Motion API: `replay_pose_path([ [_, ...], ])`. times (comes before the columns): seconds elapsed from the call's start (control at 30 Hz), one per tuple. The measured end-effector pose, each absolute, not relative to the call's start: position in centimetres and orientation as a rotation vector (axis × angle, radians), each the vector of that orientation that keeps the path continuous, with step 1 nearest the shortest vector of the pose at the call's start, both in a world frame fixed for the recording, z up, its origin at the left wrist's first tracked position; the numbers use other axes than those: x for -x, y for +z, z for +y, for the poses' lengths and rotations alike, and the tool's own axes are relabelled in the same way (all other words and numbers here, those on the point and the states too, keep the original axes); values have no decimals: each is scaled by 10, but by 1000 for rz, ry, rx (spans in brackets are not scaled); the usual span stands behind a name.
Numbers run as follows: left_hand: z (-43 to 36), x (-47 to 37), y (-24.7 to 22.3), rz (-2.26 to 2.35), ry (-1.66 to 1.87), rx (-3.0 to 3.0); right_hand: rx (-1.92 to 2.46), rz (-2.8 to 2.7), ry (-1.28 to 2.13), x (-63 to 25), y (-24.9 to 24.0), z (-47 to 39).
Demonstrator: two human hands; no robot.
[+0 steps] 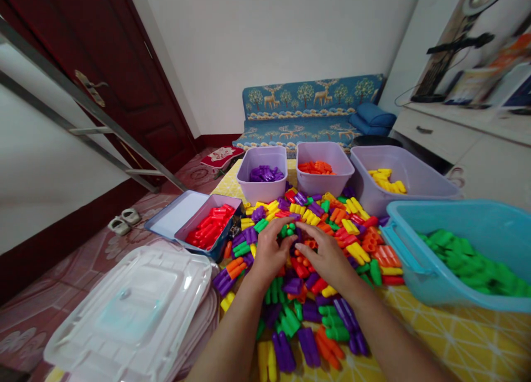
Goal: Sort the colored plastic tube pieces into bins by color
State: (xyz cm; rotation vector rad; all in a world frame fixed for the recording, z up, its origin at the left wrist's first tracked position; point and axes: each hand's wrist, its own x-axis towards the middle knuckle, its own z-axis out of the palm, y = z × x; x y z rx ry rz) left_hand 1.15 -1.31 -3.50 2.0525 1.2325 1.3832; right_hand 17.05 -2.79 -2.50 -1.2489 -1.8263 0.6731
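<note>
My left hand [271, 248] is curled round a green plastic tube-shaped block [289, 228] above the middle of a mixed pile. Close by on the right, my right hand [323, 254] has its thumb and forefinger apart, with the forefinger tip near the green block; whether it touches is unclear. Beneath both hands lie loose blocks in purple, orange, yellow, red and green, such as an orange block [328, 347] and a purple block [309, 347] at the front.
Behind the pile stand tubs of purple [263, 191], orange [326, 181] and yellow [375, 205] blocks. A blue tub [456, 207] with green blocks is at right. At left are an open box of red blocks [211, 227] and stacked clear lids [186, 282], on a yellow cloth [435, 326].
</note>
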Motion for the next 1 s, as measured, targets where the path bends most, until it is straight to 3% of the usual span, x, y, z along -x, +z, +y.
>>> replay_pose_path([
  [0.47,-12,-12,-41,1235,1472,-1990,1263,-1824,351,-174,-16,-30],
  [0.7,-11,-10,-38,1265,1508,-2157,1202,-1098,581,-205,17,-31],
  [0.9,-12,-9,-41,1432,1490,-2183,709,-601,409,-225,47,-37],
  [1.0,-12,-9,-42,1450,1479,-2107,666,-535,442,-236,50,-40],
])
